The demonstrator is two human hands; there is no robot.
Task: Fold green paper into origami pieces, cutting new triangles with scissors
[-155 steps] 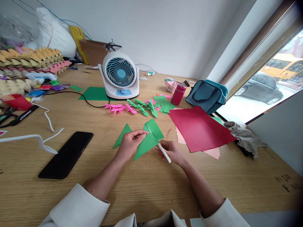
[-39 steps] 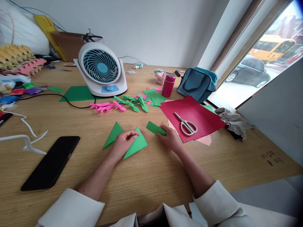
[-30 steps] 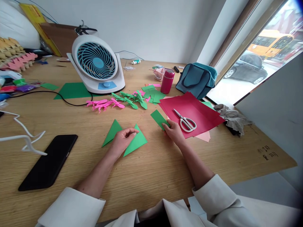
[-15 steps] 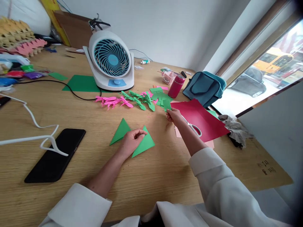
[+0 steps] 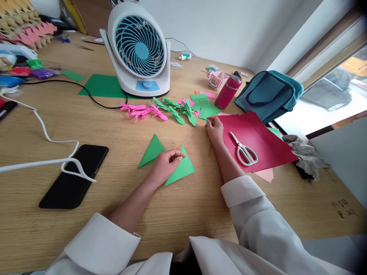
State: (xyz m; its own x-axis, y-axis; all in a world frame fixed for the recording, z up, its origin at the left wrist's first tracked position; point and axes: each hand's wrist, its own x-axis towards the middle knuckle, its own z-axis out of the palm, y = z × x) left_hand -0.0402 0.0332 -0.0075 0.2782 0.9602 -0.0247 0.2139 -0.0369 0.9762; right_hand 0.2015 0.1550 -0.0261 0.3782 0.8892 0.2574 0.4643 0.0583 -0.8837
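My left hand (image 5: 166,165) rests on the wooden table, its fingers pinched on the top corner of a folded green paper triangle (image 5: 185,170). A second green triangle (image 5: 151,149) lies just to its left. My right hand (image 5: 214,128) is stretched forward, fingers pinched together at the edge of a green paper piece (image 5: 207,110) that lies on a pile of green scraps. White-handled scissors (image 5: 244,151) lie on red paper sheets (image 5: 263,147) just right of that hand.
Pink folded paper shapes (image 5: 140,111) and green folded paper shapes (image 5: 174,109) lie in a row before a white desk fan (image 5: 140,49). A black phone (image 5: 74,175) and white cable (image 5: 43,162) sit left. A red bottle (image 5: 228,91), teal bag (image 5: 269,93) and grey cloth (image 5: 306,156) stand right.
The scissors went from my right hand onto the red paper. My right hand then picked up the cut green strip and carried it forward to the scrap pile. My left hand stayed on the triangle.
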